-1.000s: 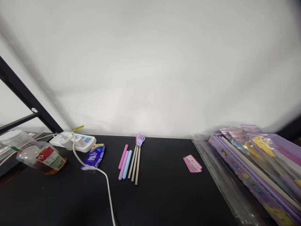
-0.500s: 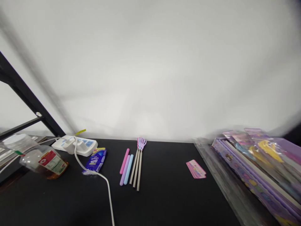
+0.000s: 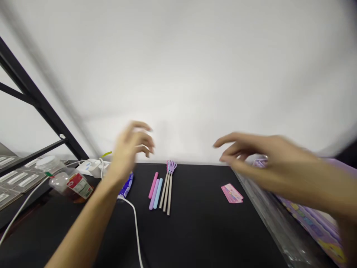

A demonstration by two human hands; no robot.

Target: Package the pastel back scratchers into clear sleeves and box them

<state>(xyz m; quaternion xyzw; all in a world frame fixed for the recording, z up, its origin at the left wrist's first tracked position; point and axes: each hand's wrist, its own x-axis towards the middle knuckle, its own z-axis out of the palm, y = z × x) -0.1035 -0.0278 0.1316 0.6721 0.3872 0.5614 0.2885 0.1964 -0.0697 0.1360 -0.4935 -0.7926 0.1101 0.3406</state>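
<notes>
My left hand (image 3: 134,147) hangs blurred above the far edge of the black table (image 3: 212,234), with its fingers apart and nothing in them. It is nearest to a blue packet (image 3: 127,185), which it partly hides. My right hand (image 3: 251,156) is also blurred and holds nothing, its fingers spread above a pink card pack (image 3: 232,193). Between my hands lie several pastel rods (image 3: 154,191) and several thin sticks with lilac claw-shaped heads (image 3: 168,188). Neither hand touches them.
A white power strip (image 3: 92,167) and its white cable (image 3: 136,227) sit at the left, near a clear plastic container with a red label (image 3: 68,180). Purple packaged goods (image 3: 312,227) on clear plastic lie at the right. A black metal frame (image 3: 36,96) stands at the left.
Both of my hands have come into view above the table. The view has shifted, so the power strip and container sit further left and the purple goods are mostly out of view at the right.
</notes>
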